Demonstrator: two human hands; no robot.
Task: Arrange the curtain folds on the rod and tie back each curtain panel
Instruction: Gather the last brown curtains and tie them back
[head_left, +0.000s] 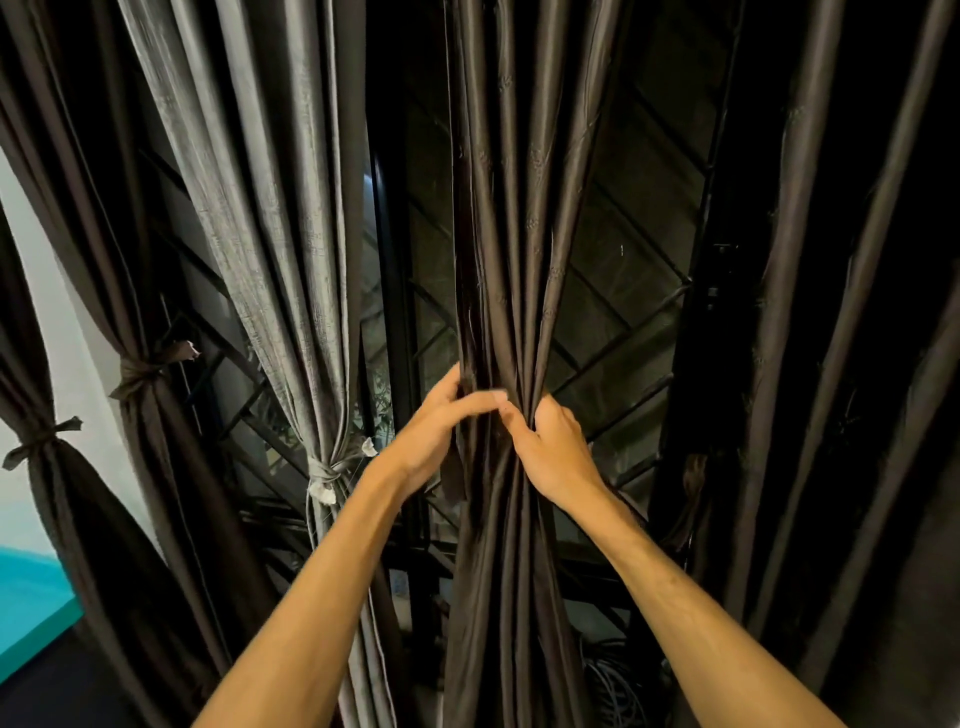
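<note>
Middle curtain panel (511, 234) hangs vertical, dead ahead, bunched to a narrow waist between both hands. Left hand (441, 434) wraps it from the left, fingers across the front. Right hand (558, 449) grips the folds from the right, fingertips meeting. Neither hand is nearer. The tie probably goes round horizontally at that height, like the grey panel's tie (327, 470).

No legible text or labels anywhere.
</note>
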